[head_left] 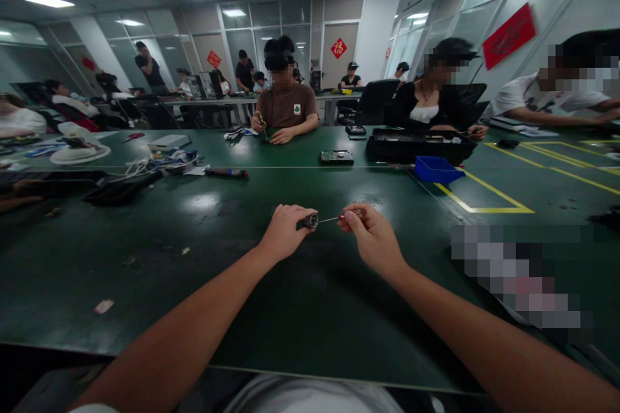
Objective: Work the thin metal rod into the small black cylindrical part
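Note:
My left hand (287, 232) is closed around a dark cylindrical part (311, 221), whose round open end faces right. Between the fingers and thumb of my right hand (372, 239) is a screwdriver (345, 215) with a reddish handle. Its thin metal shaft points left, and the tip is at the end of the cylindrical part; whether it goes inside is too small to tell. Both hands are just above the green table (271, 329), near its middle.
Beyond my hands lie a hard drive (336, 157), a blue bin (437, 170), a black casing (421, 145) and a dark rod-like tool (225, 171). Cables (140, 166) and a white fan (80, 145) are at the left. Across the table a person (287, 106) works with a tool.

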The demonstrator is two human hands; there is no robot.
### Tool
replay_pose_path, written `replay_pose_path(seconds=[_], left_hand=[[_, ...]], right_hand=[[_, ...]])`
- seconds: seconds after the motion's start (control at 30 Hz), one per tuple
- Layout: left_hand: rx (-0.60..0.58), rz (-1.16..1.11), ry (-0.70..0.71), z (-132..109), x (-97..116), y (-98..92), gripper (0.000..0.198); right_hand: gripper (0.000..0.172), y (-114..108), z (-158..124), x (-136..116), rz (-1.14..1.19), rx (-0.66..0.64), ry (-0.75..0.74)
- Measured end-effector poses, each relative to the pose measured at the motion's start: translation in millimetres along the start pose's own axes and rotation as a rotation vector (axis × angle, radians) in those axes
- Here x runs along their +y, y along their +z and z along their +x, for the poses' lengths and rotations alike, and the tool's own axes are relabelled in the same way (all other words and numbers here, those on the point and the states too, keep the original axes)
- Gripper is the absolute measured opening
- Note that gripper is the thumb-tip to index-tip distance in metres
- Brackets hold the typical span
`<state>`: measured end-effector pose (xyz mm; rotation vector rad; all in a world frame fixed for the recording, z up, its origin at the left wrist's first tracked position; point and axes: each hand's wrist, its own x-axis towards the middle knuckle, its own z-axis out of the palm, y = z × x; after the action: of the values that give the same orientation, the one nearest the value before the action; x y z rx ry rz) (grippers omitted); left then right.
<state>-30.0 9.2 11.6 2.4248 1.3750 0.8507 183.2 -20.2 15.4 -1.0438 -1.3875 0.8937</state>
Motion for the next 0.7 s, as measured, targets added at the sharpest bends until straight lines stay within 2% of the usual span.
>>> replay_pose_path(seconds=[0.17,0.5,0.7], left_hand=[[0.001,-0.063,-0.025,0.4,0.0,0.5,0.037],[-0.006,-0.04,-0.019,0.2,-0.7,1.6,0.035],[-0.03,-0.037,-0.039,-0.1,-0.5,1.3,0.034]], right_hand=[[0.034,-2.2,4.7,5.5,0.075,0.003,0.131],[0.033,-1.9,4.9,7.0,0.075,0.005,0.178],[0.032,-3.2,5.6,10.0,0.053,0.02,0.157]])
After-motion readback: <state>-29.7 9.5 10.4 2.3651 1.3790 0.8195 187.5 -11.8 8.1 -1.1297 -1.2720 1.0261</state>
